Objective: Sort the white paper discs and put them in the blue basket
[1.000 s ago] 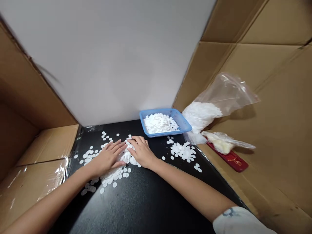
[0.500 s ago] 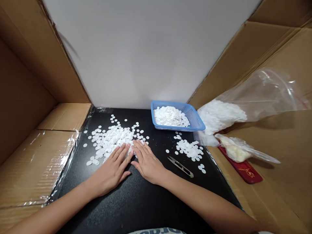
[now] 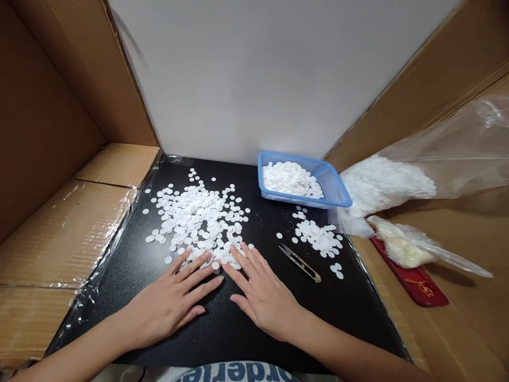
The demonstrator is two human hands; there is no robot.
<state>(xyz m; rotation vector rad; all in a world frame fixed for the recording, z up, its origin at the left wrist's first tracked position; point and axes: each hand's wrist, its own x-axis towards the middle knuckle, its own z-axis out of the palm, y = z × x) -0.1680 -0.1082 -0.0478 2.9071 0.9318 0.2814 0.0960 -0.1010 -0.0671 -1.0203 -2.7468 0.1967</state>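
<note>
A broad, loose pile of small white discs (image 3: 201,212) lies spread over the left half of the black table top (image 3: 222,339). My left hand (image 3: 170,297) rests flat at the near edge of the pile, fingers spread, the tips touching discs. Beside it, my right hand (image 3: 266,292) lies palm down with its fingers stretched out over the pile's near right edge. Neither hand grips anything. A few discs lie between the two sets of fingertips. Whatever is under the fingers is hidden.
At the back right stands a blue basket (image 3: 345,202) holding white discs. A smaller disc heap (image 3: 320,237) and thread snips (image 3: 300,262) lie right of my hands. Further right are a clear bag of discs (image 3: 385,183), a small plastic bag (image 3: 405,249) and a red case (image 3: 425,289). Cardboard walls flank the table.
Both hands have drawn back toward me, and my left fingers have spread. The pile's near edge now reaches closer to me. The camera view has shifted slightly.
</note>
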